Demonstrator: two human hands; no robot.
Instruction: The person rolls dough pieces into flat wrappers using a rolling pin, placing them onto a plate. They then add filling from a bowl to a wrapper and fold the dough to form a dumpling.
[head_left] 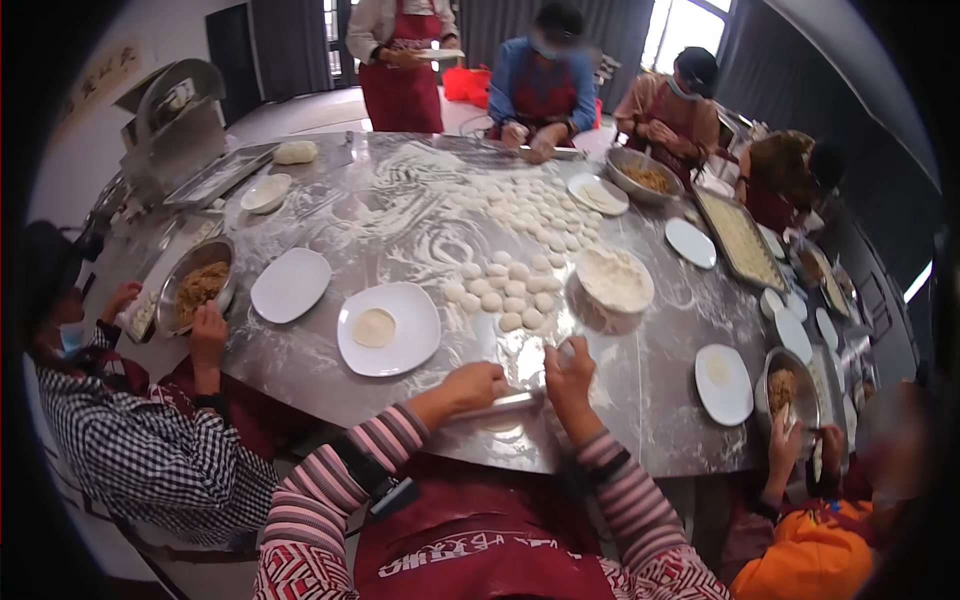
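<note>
Both my hands are at the near edge of the metal table. My left hand is closed at the left part of a pale rolling pin, which lies nearly level. My right hand is curled at the pin's right end, its fingers partly hidden. Whatever lies beneath the pin is hard to make out. Several small dough pieces sit on the table just beyond my hands. A white plate to the left holds one flat round dough wrapper. Beyond my right hand stands a bowl of flour.
Flour is smeared over the metal table. Another plate and a bowl of filling are at left, beside a person in a checked shirt. At right are a plate and a filling bowl. Other people work around the table.
</note>
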